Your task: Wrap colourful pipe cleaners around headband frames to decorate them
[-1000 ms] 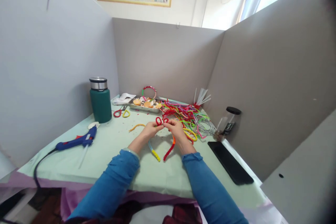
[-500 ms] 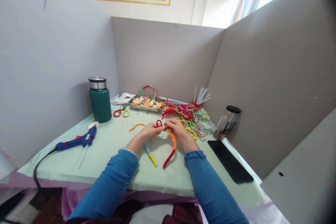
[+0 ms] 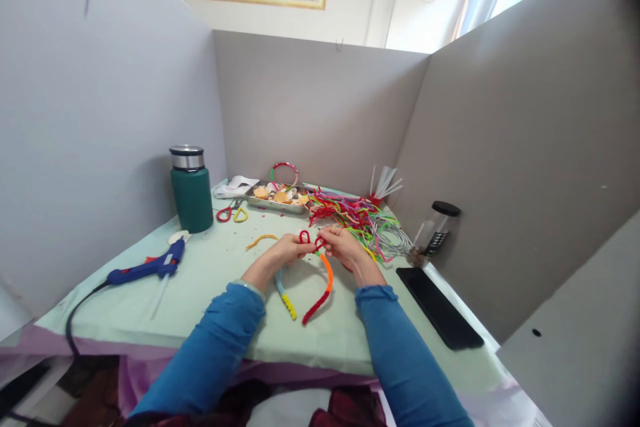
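Where the headband (image 3: 329,275) curves, orange meets red.

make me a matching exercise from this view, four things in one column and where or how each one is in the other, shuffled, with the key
1. curved fuzzy band in blue, yellow, orange and red
2. dark green bottle with a silver lid
3. blue plastic glue gun
4. flat black rectangular object

A. standing upright on the left
B. lying on the right
C. at the left hand and right hand
D. lying on the left, cord trailing

Pairs: 1-C, 2-A, 3-D, 4-B
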Demonstrator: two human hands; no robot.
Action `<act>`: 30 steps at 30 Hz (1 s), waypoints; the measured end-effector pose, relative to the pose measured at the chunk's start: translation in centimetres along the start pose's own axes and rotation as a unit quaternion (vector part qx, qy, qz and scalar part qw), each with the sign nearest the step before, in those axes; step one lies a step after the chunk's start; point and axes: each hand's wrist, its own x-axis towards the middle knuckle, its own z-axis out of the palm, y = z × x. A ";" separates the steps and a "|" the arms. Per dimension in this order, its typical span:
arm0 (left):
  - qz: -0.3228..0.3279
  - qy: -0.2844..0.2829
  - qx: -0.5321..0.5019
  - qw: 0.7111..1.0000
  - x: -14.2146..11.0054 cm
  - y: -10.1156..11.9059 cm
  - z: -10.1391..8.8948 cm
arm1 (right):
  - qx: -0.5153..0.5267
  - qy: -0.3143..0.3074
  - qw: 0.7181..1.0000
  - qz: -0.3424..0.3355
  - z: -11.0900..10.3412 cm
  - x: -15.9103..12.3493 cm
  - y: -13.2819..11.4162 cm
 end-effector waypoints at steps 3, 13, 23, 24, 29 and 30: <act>-0.014 -0.015 -0.005 1.000 0.0 0.1 -0.3 | -0.018 0.006 1.000 0.025 -0.5 -0.2 0.0; -0.009 -0.021 -0.037 0.999 -0.3 0.6 -0.2 | 0.185 -0.056 0.977 0.093 0.0 0.9 0.7; 0.006 -0.041 -0.046 0.998 -0.5 0.8 -0.5 | 0.244 -0.086 0.949 0.181 -0.5 0.8 0.2; 0.004 -0.039 -0.046 0.998 -0.4 0.6 -0.5 | 0.234 -0.080 0.954 0.169 -0.5 0.7 0.2; -0.004 -0.039 -0.015 0.999 -0.1 0.3 -0.8 | 0.111 -0.013 0.990 0.090 0.0 0.2 -0.1; -0.005 -0.041 -0.007 0.999 -0.2 0.4 -0.7 | 0.081 0.001 0.994 0.076 0.1 0.2 -0.1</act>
